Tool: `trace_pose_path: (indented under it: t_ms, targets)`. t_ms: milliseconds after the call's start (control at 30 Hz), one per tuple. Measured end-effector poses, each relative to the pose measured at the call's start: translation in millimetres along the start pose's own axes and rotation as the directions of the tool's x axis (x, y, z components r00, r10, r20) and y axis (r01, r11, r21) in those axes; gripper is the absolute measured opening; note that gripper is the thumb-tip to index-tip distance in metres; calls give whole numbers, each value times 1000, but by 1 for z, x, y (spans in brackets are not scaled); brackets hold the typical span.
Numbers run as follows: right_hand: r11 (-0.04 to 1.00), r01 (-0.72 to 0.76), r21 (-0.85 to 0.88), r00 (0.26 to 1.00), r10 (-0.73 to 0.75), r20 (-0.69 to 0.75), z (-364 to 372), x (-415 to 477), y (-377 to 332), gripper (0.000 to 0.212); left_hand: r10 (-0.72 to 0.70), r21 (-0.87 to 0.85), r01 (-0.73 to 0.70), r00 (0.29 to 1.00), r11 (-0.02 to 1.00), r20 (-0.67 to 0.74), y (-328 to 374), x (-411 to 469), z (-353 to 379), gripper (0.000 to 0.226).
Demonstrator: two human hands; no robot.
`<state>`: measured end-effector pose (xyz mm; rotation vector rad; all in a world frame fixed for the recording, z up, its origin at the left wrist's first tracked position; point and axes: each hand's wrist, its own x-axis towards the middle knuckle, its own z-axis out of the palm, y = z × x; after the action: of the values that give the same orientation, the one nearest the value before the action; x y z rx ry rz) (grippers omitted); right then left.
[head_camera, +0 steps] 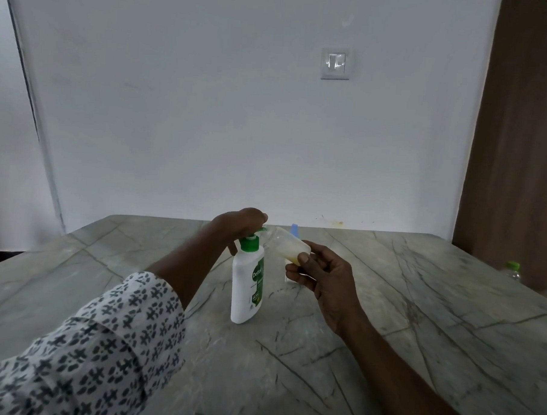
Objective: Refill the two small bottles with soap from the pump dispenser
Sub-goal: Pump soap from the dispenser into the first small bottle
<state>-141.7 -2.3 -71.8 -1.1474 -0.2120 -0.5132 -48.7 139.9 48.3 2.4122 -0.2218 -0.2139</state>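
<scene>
Marbled surface (387, 306) — left hand (238, 221) curls over the pump (246, 287), pressing; right hand (322, 272) pinches the bottle (288, 244) — tilted, mouth at the spout (262, 229).

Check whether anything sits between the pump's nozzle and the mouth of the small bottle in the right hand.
Nothing visible does. The right hand holds the small bottle tilted, its mouth right at the nozzle of the pump dispenser, while the left hand rests on top of the pump.
</scene>
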Motion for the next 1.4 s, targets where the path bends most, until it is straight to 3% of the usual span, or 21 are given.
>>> trace_pose_path:
  t_ms: [133, 300, 733, 933, 1067, 1200, 1400]
  targets:
    - [1000, 3, 0, 1000, -3, 2, 2, 1, -1, 38, 0, -33, 1, 1000, 999, 24, 1, -4, -5, 56]
    - [1000, 7, 16, 1000, -7, 2, 3, 2, -3, 39, 57, 27, -58, 997, 998, 44, 8, -9, -11, 70]
    - [1000, -9, 24, 1000, 9, 12, 2, 1, 0, 47, -12, -7, 12, 1000, 1000, -18, 4, -1, 1, 52]
    - [1000, -13, 13, 1000, 13, 9, 1, 1, 2, 42, -11, -23, 11, 1000, 1000, 2, 0, -1, 0, 58]
    - [999, -11, 31, 1000, 11, 13, 3, 1, 0, 52, 24, -15, -23, 999, 1000, 39, 2, -4, -6, 68]
    - [999, -10, 43, 1000, 9, 18, 4, 1, 0, 43, 43, 51, -45, 998, 998, 41, 7, -6, -12, 76]
    - [999, -1, 34, 1000, 0, 23, 5, -1, -3, 50, 33, 9, -34, 999, 999, 24, 8, -5, -9, 67]
